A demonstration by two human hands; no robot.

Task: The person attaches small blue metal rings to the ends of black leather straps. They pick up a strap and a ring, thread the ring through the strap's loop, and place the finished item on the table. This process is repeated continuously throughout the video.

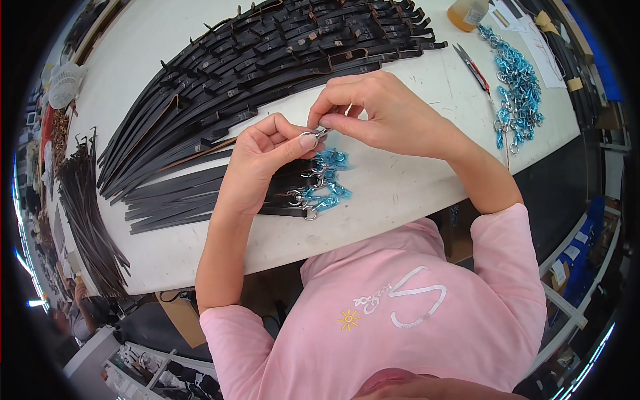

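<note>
Small silver metal clasp (323,134), with a ring at its left end, sits up between the two hands, above the near-middle of the counter (400,180). Likely risk: the clasp slips or springs out, since the pieces are small, smooth and held by fingertips only; if dropped, it could land among the finished-looking straps just below and get mixed in. Left hand (261,155): thumb and index pinched together on the ring end, other fingers curled. Right hand (387,113): thumb and index closed on the other end, remaining fingers bent. Hands nearly touching. Whether a strap is attached: can't tell, left hand covers it.

Just below: flat black straps (180,200) ending in blue-wrapped clasps (330,201). Beyond: large pile of black straps (267,63). Right side: red-handled snips (474,69) near a heap of blue-wrapped hardware (519,83). Far left: thin dark strips (90,207).
</note>
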